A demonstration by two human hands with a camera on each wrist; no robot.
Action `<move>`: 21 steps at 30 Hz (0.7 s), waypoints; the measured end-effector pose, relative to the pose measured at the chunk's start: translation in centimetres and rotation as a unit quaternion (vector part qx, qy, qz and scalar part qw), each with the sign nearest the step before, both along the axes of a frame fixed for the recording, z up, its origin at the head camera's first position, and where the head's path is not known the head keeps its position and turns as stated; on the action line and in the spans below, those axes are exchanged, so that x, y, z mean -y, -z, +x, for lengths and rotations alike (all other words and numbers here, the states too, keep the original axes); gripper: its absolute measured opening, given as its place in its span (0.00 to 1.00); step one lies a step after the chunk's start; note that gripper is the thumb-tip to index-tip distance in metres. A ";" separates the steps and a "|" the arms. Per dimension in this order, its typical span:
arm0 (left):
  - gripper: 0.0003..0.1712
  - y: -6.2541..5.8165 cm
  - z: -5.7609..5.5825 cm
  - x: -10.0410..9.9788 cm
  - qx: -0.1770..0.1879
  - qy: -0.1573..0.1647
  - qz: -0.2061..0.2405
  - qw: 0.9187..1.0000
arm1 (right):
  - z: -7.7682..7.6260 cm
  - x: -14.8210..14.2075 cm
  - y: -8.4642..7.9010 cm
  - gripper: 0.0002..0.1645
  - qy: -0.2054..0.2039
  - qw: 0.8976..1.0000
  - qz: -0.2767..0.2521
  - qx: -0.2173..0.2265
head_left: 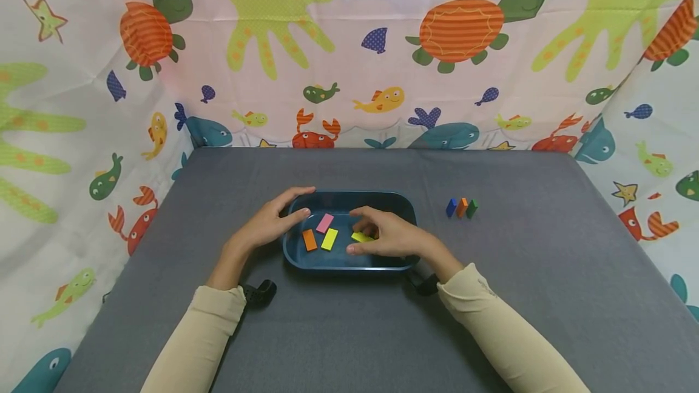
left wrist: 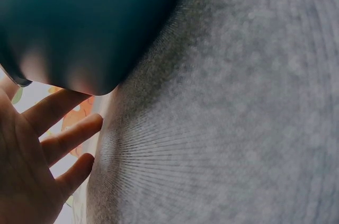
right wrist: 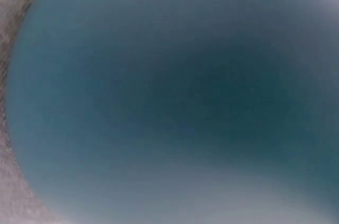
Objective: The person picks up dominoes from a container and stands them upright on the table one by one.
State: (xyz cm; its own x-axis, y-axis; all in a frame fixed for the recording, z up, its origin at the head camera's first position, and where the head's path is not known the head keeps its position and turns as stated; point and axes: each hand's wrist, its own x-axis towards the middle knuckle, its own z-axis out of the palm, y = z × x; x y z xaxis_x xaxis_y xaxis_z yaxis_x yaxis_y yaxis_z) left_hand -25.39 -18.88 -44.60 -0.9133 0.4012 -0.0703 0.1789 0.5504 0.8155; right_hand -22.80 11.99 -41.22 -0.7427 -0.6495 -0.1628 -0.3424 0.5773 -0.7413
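Note:
A dark blue tray (head_left: 349,269) stands on the table, holding a pink domino block (head_left: 324,223), an orange one (head_left: 309,240) and a yellow one (head_left: 330,239). At its left end rests my left hand (head_left: 266,223), thumb over the rim; the left wrist view shows its fingers spread, straight, beside the tray wall (left wrist: 79,28). My right hand (head_left: 390,234) reaches into the tray's right half, thumb and bent fingers apart around another yellow domino block (head_left: 361,237), partly hidden. The tray's blurred wall (right wrist: 159,97) fills the right wrist view.
Right of the tray, a blue domino block (head_left: 451,207), an orange one (head_left: 462,207) and a green one (head_left: 472,208) stand upright in a row. Grey cloth (head_left: 349,332) covers the table. A printed curtain (head_left: 349,35) encloses its back and sides.

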 end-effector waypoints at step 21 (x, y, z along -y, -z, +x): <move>0.31 -0.1 0.1 -0.2 0.004 -0.010 -0.002 1.000 | 1.6 -0.1 -0.8 0.62 -0.050 0.996 0.069 0.017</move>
